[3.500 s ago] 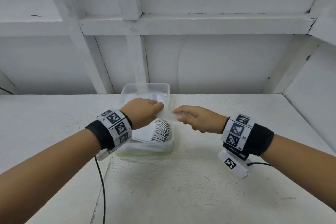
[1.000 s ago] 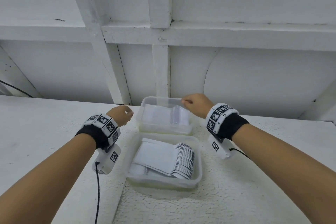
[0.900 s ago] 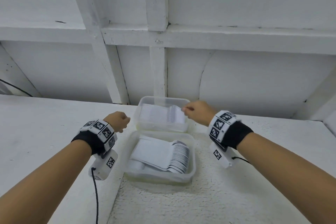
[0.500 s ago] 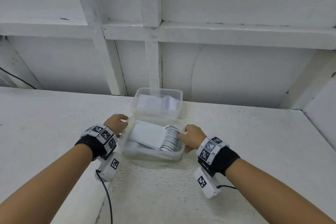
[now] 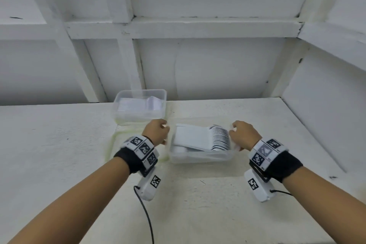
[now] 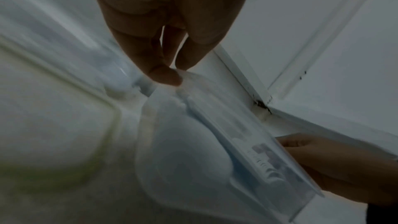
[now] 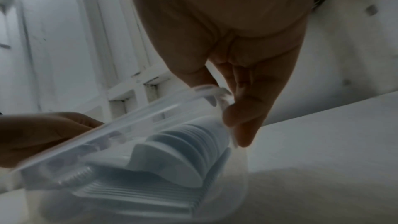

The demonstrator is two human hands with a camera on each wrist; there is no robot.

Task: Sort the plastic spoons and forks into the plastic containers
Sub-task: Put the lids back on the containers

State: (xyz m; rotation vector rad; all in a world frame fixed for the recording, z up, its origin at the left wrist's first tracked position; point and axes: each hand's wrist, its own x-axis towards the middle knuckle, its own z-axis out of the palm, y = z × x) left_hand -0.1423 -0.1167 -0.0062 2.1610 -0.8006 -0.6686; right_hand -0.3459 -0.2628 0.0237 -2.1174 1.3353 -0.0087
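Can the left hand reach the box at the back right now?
Probably not yet: the left hand is gripping the near container. Once it lets go, the far container sits just beyond it, nothing between.

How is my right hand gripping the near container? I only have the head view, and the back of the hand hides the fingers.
Observer: The right wrist view shows the right hand pinching the near container at a rim corner, thumb against fingers.
Operator: And the left?
Observer: In the left wrist view, the left hand pinches the opposite rim between thumb and fingertip.
Operator: What lies at my right end?
Observer: Through the clear wall, the right wrist view shows nested rounded bowls: spoons.
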